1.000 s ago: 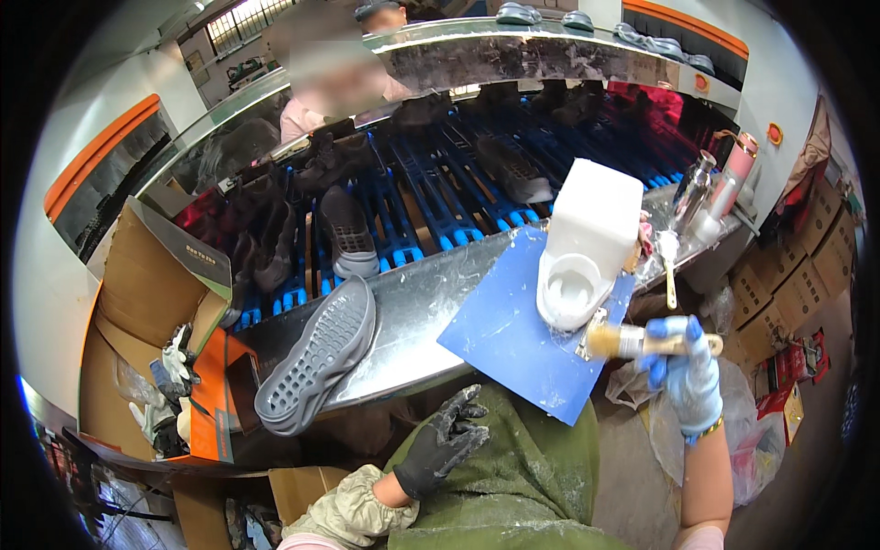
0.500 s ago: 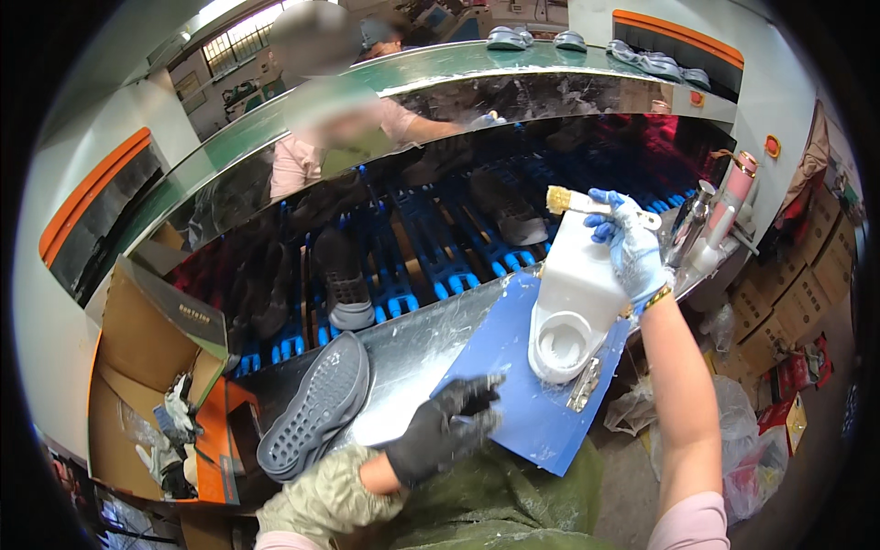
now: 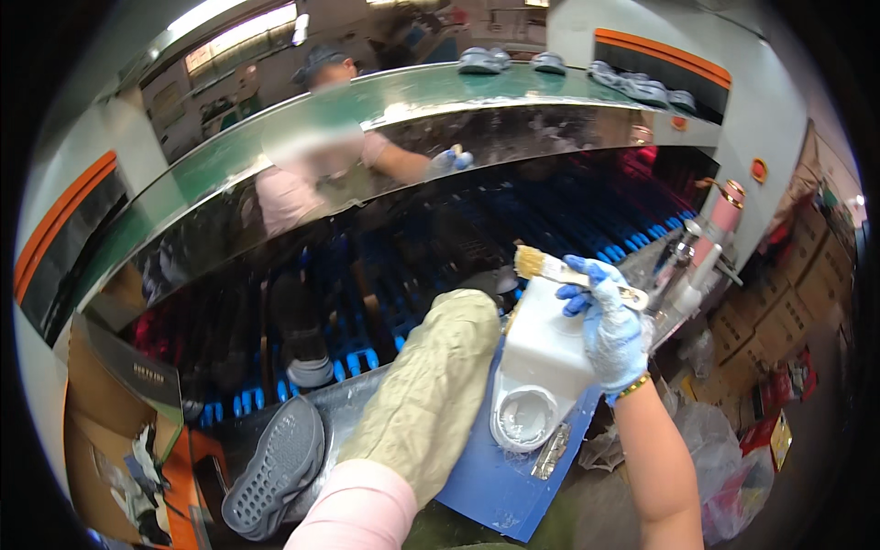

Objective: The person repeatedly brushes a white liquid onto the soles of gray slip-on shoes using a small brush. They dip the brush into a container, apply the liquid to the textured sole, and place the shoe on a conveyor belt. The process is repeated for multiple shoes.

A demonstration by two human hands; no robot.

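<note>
Left arm stretched forward, hand hidden, bare right forearm raised, fingers curled

The one view looks out from the person's head, through the left of two side-by-side fisheye cameras, facing forward and down over the counter. The sleeved left forearm and the right hand appear near; the green ledge lies farther off, bowed by the lens.
</note>
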